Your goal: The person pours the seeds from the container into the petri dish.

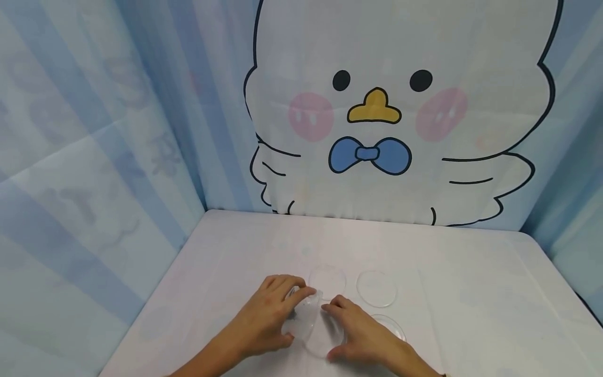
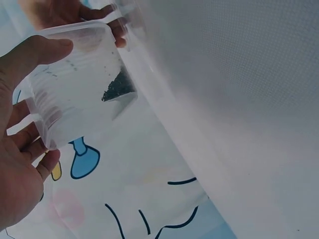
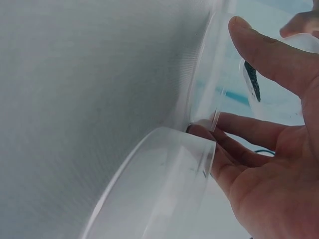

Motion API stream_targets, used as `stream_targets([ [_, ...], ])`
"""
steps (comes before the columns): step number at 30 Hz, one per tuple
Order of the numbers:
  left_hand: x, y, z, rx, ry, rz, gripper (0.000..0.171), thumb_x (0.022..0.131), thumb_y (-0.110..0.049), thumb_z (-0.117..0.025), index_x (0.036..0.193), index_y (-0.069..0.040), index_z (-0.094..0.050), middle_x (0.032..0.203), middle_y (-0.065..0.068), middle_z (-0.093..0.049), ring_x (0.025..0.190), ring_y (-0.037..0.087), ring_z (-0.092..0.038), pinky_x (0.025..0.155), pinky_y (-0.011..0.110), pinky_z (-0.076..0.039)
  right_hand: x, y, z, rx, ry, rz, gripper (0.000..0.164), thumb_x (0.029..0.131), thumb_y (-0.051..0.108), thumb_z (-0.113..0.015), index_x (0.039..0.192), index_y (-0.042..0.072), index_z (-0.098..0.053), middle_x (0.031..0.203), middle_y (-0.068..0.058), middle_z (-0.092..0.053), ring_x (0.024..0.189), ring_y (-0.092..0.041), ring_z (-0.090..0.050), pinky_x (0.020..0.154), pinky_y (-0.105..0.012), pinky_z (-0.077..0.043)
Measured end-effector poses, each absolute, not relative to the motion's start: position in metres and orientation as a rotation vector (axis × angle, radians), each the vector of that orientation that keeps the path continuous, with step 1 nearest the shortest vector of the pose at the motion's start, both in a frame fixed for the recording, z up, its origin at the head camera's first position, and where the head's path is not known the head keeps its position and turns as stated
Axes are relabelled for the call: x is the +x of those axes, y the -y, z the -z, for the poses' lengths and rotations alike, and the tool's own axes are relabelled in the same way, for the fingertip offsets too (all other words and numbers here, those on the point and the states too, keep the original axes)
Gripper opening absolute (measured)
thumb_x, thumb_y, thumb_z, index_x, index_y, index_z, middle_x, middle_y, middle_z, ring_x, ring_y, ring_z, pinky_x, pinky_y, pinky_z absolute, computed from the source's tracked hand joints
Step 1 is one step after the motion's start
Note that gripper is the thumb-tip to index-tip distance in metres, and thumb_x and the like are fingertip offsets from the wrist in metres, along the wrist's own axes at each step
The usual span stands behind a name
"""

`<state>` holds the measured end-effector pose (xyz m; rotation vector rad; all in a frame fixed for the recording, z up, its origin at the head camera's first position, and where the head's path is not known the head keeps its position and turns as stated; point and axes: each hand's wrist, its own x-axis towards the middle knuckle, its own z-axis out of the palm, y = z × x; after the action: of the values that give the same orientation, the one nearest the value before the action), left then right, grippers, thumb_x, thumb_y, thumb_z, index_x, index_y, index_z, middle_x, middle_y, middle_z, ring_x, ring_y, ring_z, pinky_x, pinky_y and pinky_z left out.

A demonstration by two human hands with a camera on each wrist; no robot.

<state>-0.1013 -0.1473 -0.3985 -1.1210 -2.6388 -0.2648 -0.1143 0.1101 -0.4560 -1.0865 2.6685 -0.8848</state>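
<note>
My left hand grips a translucent plastic box by its sides, thumb on one edge and fingers round the opposite one. The box is tilted, and dark granules are gathered in one corner. Beside it, my right hand holds a clear round plastic cup standing on the table, with thumb and fingers on either side of its wall. The box is close over this cup in the head view. Whether any granules lie in the cup cannot be made out.
More clear round cups stand close by on the white table: one cup behind my right hand, another cup behind the box, and a third cup partly hidden by my right hand. A printed curtain hangs behind the table.
</note>
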Motion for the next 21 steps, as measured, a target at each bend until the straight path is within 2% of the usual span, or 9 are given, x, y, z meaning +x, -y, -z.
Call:
stream_targets([
  [21,-0.0979,0.1412,0.3915,-1.158,2.618,0.152,0.089,0.062,-0.029,-0.100,0.140,-0.022,-0.058,0.133,-0.003,-0.059,0.123,0.016,-0.056,0.108,0.040,-0.045,-0.1129,-0.1064,0.4526,-1.076,-2.676,0.853,0.082,0.071,0.032,-0.096,0.136,-0.004,-0.061,0.123,-0.003,-0.059,0.106,-0.014,-0.060,0.093,-0.034,-0.054],
])
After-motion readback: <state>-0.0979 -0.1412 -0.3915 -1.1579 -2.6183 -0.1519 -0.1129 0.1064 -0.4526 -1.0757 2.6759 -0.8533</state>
